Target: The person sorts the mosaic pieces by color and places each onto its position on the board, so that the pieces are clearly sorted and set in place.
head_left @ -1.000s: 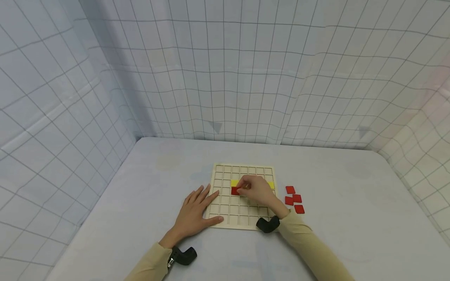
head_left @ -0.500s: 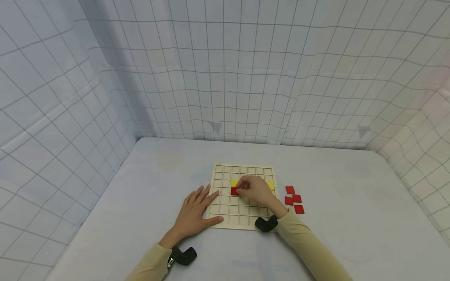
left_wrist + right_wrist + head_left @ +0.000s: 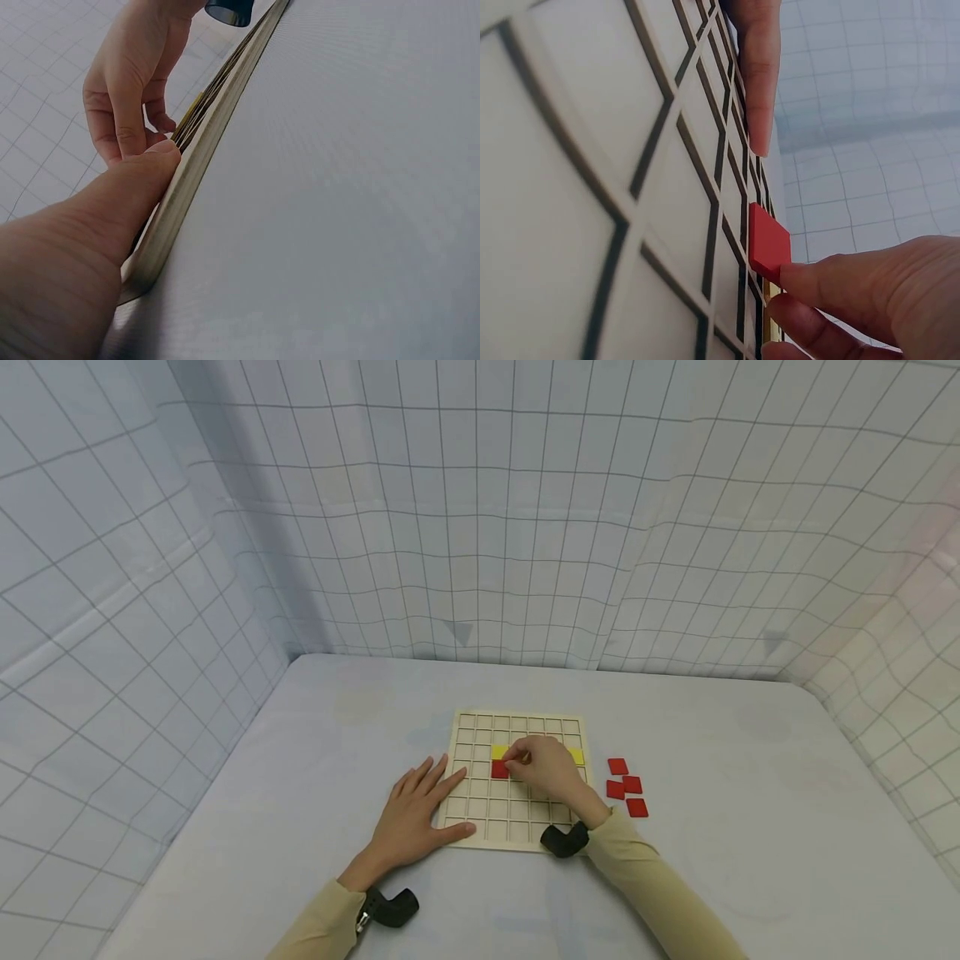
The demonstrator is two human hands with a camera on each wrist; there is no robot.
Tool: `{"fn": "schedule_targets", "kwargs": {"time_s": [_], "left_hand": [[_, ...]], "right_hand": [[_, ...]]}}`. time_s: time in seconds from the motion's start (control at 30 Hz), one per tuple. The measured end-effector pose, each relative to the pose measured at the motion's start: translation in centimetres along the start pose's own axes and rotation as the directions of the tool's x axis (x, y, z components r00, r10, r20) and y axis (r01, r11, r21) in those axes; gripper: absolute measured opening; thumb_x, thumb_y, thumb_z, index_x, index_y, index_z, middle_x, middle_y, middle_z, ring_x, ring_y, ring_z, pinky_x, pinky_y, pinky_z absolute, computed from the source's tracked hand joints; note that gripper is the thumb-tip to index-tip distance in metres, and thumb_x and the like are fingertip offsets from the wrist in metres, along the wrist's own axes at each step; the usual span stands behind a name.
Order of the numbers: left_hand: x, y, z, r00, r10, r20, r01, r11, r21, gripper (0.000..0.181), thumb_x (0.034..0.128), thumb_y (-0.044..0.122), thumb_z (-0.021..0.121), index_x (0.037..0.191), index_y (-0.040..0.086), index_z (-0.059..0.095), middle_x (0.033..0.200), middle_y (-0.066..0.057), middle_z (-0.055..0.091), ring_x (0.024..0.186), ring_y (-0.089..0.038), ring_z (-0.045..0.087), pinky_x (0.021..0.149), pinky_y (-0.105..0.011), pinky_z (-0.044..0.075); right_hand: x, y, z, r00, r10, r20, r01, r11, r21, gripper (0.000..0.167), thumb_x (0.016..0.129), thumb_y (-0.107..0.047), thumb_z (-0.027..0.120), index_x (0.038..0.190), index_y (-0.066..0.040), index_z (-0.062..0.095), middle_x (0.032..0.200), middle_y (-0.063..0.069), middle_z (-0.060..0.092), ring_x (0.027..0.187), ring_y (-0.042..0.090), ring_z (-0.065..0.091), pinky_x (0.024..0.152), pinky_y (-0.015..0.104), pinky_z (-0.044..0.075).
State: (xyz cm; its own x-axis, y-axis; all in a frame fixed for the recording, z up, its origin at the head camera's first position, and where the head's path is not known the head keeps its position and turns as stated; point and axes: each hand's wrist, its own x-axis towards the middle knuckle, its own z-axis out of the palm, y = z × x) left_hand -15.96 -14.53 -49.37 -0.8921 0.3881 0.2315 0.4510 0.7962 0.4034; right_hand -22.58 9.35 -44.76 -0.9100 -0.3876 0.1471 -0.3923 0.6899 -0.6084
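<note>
A cream grid board (image 3: 498,829) with square cells lies on the table. My right hand (image 3: 551,768) pinches a small red square tile (image 3: 499,769) at its corner, over a cell near the board's middle; in the right wrist view the red tile (image 3: 769,241) shows its thick edge against the grid, thumb on its corner. Just behind it, a yellow strip (image 3: 499,752) is partly covered by the fingers, and more yellow (image 3: 576,756) shows right of the hand. My left hand (image 3: 412,818) lies spread across the board's left edge, its thumb on the front left corner.
Several loose red tiles (image 3: 637,807) lie on the white table (image 3: 750,827) to the right of the board. White grid-lined curtains (image 3: 525,527) hang behind the table and at both sides. Each wrist wears a black device (image 3: 395,908).
The right hand and wrist shift slightly left and the red tile moves a little with them. The left hand stays where it was.
</note>
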Motion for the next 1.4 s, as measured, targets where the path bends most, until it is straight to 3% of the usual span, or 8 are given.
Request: {"fn": "schedule_targets", "kwargs": {"time_s": [0.93, 1.4], "left_hand": [[-0.18, 0.1, -0.06, 1.0, -0.016, 0.01, 0.016, 1.0, -0.019, 0.082, 0.0807, 0.066, 0.059, 0.147, 0.023, 0.039, 0.155, -0.006, 0.023, 0.142, -0.028, 0.014, 0.11, -0.051, 0.012], [-0.02, -0.02, 0.09, 1.0, 0.01, -0.025, -0.009, 1.0, 0.003, 0.082, 0.0805, 0.068, 0.058, 0.146, 0.021, 0.042, 0.153, -0.009, 0.027, 0.14, -0.031, 0.018, 0.109, -0.053, 0.014]], "right_hand": [[0.23, -0.21, 0.62, 1.0, 0.026, 0.005, -0.025, 0.997, -0.076, 0.009, 0.083, -0.018, 0.074, 0.076, -0.017, 0.07, 0.071, -0.01, 0.061, 0.064, 0.006, 0.055, 0.057, 0.027, 0.045], [-0.35, -0.09, -0.19, 0.999, 0.043, -0.011, -0.044, 0.995, -0.088, 0.009, 0.082, -0.021, 0.076, 0.076, -0.018, 0.069, 0.071, -0.011, 0.06, 0.066, 0.008, 0.055, 0.058, 0.027, 0.045]]}}
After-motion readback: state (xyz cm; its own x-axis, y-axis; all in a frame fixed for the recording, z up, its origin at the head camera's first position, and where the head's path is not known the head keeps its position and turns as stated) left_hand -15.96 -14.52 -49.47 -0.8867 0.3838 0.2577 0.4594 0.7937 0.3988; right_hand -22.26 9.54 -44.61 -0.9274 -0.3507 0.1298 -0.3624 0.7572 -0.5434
